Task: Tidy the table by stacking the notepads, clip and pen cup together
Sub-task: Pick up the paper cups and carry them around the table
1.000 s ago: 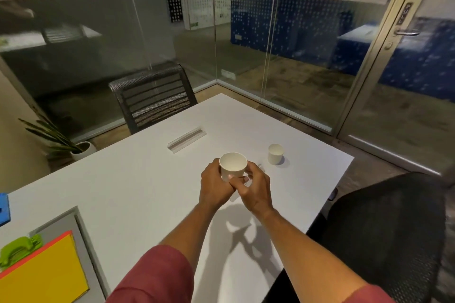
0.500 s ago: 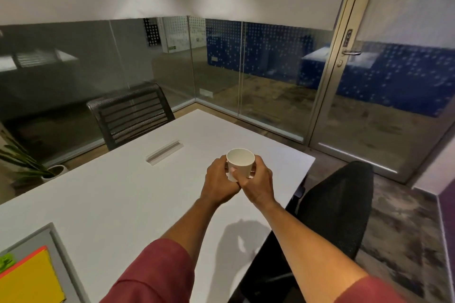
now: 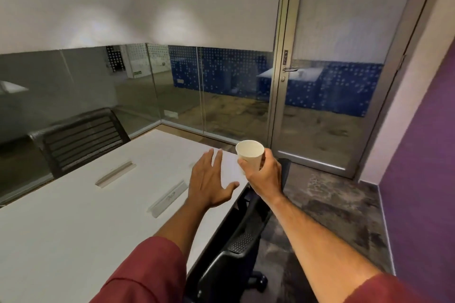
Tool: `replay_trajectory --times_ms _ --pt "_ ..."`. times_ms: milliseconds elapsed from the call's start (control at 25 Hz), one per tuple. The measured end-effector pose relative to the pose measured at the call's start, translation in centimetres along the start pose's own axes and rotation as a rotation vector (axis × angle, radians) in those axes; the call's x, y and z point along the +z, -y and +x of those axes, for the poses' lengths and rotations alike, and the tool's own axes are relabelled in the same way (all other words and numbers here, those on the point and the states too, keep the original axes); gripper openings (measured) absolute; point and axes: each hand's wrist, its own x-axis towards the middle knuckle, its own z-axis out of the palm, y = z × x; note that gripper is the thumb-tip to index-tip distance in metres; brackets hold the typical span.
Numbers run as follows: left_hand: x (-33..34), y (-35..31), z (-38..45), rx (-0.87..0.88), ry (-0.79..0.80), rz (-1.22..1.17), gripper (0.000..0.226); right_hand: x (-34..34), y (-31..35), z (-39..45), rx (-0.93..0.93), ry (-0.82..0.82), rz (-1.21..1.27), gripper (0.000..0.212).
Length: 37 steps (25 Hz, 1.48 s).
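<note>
Cup (image 3: pixel 250 158) base hidden in right hand (image 3: pixel 264 176) grip. Near chair (image 3: pixel 236 248) partly behind arms, cut by bottom edge. Whole frame motion-blurred.

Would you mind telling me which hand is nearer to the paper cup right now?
Right. The right hand holds the paper cup; the left hand hovers open over the table, apart from it.

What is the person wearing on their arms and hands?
Both arms have dark red sleeves pushed up above the elbows: the left sleeve shows loose folds, and only an edge of the right sleeve shows. The forearms are bare. The left hand and right hand show no gloves, rings or watch.
</note>
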Motion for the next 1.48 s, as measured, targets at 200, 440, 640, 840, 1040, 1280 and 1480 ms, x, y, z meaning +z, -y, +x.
replay_trajectory --times_ms 200,440,640,840,1040,1280,1480 --pt "0.9 -6.6 2.5 0.12 -0.071 0.021 0.101 -7.7 -2.2 2.4 0.025 -0.153 -0.082 0.059" --pt "3.2 -12.5 7.4 0.264 -0.122 0.058 0.105 -13.7 -5.0 6.8 0.069 -0.284 -0.142 0.063" --pt "6.3 -16.3 13.9 0.313 -0.151 0.06 0.109 -15.8 -8.7 12.5 0.091 -0.345 -0.187 0.066" --pt "9.1 -18.7 21.9 0.314 -0.151 0.059 0.11 -16.2 -11.4 19.9 0.095 -0.374 -0.196 0.069" --pt "11.1 -19.6 28.6 0.316 -0.166 0.068 0.11 -15.6 -13.7 26.9 0.117 -0.409 -0.201 0.07" --pt "14.2 -20.7 35.7 0.278 -0.176 0.108 0.112 -14.7 -17.7 34.8 0.103 -0.39 -0.19 0.067" --pt "18.2 -23.4 42.8 0.228 -0.183 0.168 0.113 -15.0 -22.7 43.8 0.074 -0.327 -0.136 0.065"
